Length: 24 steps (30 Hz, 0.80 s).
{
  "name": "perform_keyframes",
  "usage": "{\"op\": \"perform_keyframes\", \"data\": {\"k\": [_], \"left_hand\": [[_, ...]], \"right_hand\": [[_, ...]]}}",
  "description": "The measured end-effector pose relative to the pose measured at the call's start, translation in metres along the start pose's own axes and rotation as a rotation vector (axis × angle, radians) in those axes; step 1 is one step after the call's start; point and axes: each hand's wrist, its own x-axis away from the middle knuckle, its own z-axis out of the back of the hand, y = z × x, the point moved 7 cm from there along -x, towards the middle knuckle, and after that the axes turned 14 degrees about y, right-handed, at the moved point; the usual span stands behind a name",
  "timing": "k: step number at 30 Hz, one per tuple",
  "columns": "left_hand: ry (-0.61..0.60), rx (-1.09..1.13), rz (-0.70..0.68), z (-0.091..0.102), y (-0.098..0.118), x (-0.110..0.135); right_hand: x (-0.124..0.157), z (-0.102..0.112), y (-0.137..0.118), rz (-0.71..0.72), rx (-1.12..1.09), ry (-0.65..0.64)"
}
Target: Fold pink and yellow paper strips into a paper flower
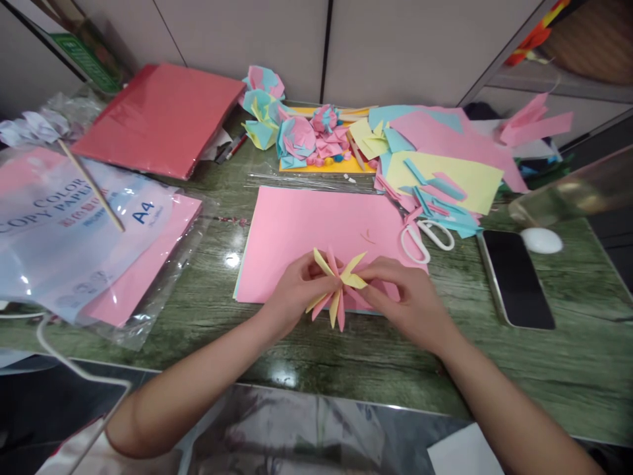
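Between both hands is a paper flower with pointed pink and yellow petals fanning out from its middle. My left hand pinches it from the left, the thumb lying near the flower's centre. From the right, my right hand grips a yellow petal between thumb and forefinger. Below the hands lies a stack of pink paper, with pale sheet edges showing at its left side. White-handled scissors rest at the stack's right edge, their blades partly hidden by paper scraps.
Crumpled paper flowers and colored paper scraps crowd the back. A phone and a white mouse lie right. Left are a copy paper pack, a wooden stick and a red packet. A clear cylinder stands far right.
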Motion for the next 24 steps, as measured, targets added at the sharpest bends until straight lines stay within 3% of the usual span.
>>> {"op": "perform_keyframes", "data": {"k": [3,7,11,17,24], "left_hand": [[-0.112,0.076,0.170,-0.004,-0.008,0.000],[-0.230,0.112,0.323,-0.008,-0.015,0.003],[-0.196,0.075,0.314,-0.002,-0.015,0.001],[-0.247,0.114,0.324,-0.004,-0.015,0.003],[-0.256,0.132,0.364,-0.003,-0.020,0.004]], "right_hand": [[0.000,-0.004,0.004,-0.108,-0.116,-0.108],[0.000,-0.003,0.002,-0.072,-0.073,-0.130],[0.000,0.001,-0.004,0.080,0.036,-0.073],[0.009,0.005,-0.023,0.449,0.125,0.065],[0.015,0.000,-0.026,0.554,0.176,0.130]]}}
